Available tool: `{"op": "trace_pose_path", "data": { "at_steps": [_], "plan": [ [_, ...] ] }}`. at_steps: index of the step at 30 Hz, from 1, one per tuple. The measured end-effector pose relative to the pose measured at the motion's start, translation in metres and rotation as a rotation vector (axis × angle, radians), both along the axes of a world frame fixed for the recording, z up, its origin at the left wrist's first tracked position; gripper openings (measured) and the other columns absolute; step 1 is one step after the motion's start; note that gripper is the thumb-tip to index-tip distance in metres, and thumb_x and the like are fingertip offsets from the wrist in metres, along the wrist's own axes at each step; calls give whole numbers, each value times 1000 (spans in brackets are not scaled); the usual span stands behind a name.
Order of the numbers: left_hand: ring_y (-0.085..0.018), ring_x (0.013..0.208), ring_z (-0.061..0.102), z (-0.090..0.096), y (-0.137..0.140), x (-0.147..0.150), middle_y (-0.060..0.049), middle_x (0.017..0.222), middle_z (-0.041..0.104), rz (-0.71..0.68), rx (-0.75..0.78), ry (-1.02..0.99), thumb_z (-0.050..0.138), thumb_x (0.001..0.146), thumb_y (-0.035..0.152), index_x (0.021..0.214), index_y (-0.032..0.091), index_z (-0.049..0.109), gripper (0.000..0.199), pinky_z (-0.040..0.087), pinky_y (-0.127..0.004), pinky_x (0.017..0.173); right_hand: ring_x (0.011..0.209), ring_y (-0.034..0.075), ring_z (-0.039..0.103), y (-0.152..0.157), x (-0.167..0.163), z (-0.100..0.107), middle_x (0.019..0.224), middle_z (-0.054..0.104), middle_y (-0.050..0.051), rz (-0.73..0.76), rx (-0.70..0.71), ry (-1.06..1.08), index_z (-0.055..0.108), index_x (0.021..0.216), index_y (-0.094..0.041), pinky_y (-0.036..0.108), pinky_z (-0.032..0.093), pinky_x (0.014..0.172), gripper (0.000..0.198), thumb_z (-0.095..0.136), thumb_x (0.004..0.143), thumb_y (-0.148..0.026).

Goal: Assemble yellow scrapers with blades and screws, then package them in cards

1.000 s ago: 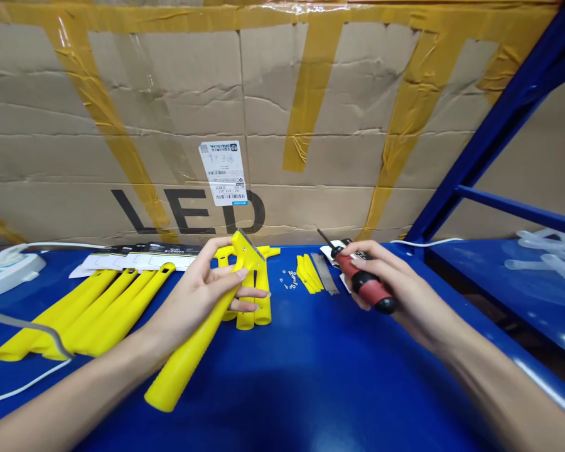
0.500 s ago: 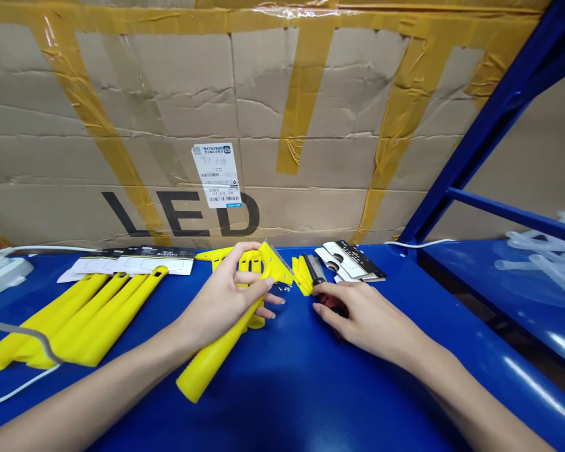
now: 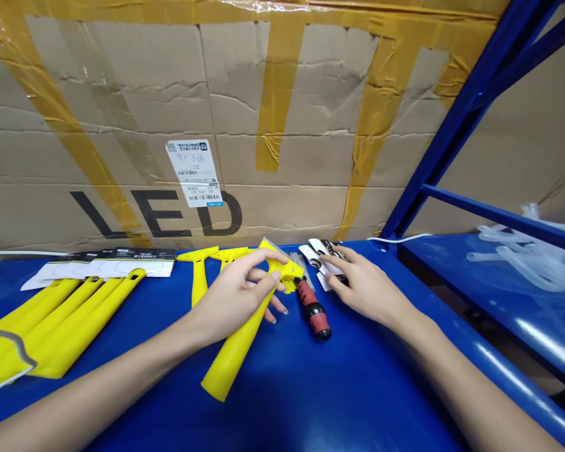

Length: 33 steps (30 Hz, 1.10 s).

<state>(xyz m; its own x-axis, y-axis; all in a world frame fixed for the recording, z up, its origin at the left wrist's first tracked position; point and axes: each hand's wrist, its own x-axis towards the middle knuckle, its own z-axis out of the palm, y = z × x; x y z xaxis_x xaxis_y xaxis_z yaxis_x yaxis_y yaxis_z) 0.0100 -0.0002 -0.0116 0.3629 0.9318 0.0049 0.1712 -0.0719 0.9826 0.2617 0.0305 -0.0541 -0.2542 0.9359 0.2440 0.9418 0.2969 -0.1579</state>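
My left hand (image 3: 245, 285) is closed around the neck of a yellow plastic scraper (image 3: 238, 351), its handle slanting down toward me and its head up near my fingertips. My right hand (image 3: 362, 279) rests over folded black-and-white printed cards (image 3: 316, 251), fingers apart and touching them. Between the hands a red-and-black screwdriver (image 3: 313, 307) lies on the blue table, its tip end hidden near the scraper head. More yellow scrapers (image 3: 199, 276) lie behind my left hand, partly covered by it. Small yellow pieces (image 3: 289, 285) show behind the scraper head.
Several yellow scraper handles (image 3: 89, 320) with printed cards (image 3: 136, 262) lie at the left, a cable (image 3: 14, 345) crossing them. A big cardboard box (image 3: 169, 81) stands behind the blue table (image 3: 282, 402). A blue metal frame (image 3: 452, 144) and clear tubing (image 3: 522, 251) are at the right.
My right hand has let go of the screwdriver, which now lies on the table, and has moved over to the cards. The scraper stays in my left hand. The view has swung right.
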Motion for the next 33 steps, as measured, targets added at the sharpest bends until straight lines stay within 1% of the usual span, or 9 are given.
{"op": "trace_pose_path", "data": {
  "at_steps": [3, 6, 12, 16, 18, 20, 23, 28, 33],
  "plan": [
    [-20, 69, 75, -3, 0, 2, -7, 89, 70, -26, 23, 33, 57, 95, 34, 109, 20, 58, 20, 61, -27, 55, 128, 35, 58, -1, -4, 4, 150, 52, 17, 0, -9, -6, 64, 131, -20, 48, 48, 101, 39, 42, 100, -30],
    [-20, 69, 75, -3, -2, 2, -7, 90, 71, -38, 24, 37, 56, 96, 35, 109, 19, 58, 21, 61, -28, 55, 106, 30, 68, -3, -6, 10, 130, 64, 16, -29, 20, -6, 63, 115, -18, 39, 52, 86, 26, 47, 98, -29],
    [-19, 64, 74, 2, -1, -1, -4, 80, 69, -10, -7, -25, 56, 97, 33, 104, 17, 59, 17, 57, -24, 52, 74, 24, 66, -10, -5, 23, 89, 70, 9, -102, 162, -64, 61, 91, -20, 32, 39, 61, 14, 48, 96, -19],
    [-17, 60, 73, 4, 3, -9, -2, 71, 68, 119, -47, -128, 61, 95, 33, 105, 16, 60, 20, 56, -20, 51, 71, 20, 62, -21, -15, 30, 82, 67, 4, -2, 342, 368, 59, 88, -22, 30, 41, 62, 10, 56, 96, -28],
    [-18, 70, 75, 5, 5, -16, -6, 81, 73, 189, -55, -204, 63, 95, 29, 112, 15, 62, 22, 60, -21, 61, 65, 16, 57, -25, -24, 31, 76, 63, 1, 46, 270, 695, 57, 85, -22, 27, 40, 58, 18, 61, 95, -36],
    [-20, 87, 77, 6, 7, -24, -11, 96, 75, 252, -81, -295, 61, 94, 21, 121, 14, 62, 28, 63, -24, 76, 62, 14, 52, -27, -32, 31, 73, 58, -1, 93, 96, 947, 55, 83, -22, 25, 38, 55, 25, 62, 94, -44],
    [-23, 102, 75, 8, 8, -34, -13, 110, 72, 374, -131, -443, 58, 91, 9, 132, 13, 59, 41, 61, -28, 91, 64, 13, 47, -26, -41, 27, 73, 53, -2, 170, -144, 1144, 54, 81, -22, 24, 38, 57, 32, 61, 94, -50],
    [-24, 111, 72, 5, 14, -40, -4, 109, 63, 472, 1, -586, 69, 84, 6, 133, 24, 57, 54, 56, -32, 104, 64, 11, 40, -27, -51, 17, 73, 46, -4, 230, -336, 1250, 50, 80, -22, 23, 33, 57, 34, 58, 97, -50],
    [-23, 113, 71, -1, 16, -41, -5, 104, 69, 509, 90, -602, 75, 84, 13, 125, 26, 52, 48, 55, -34, 103, 62, 12, 42, -36, -67, 14, 72, 45, -3, 275, -291, 1100, 50, 81, -24, 24, 37, 55, 30, 54, 99, -48]
  ]
}}
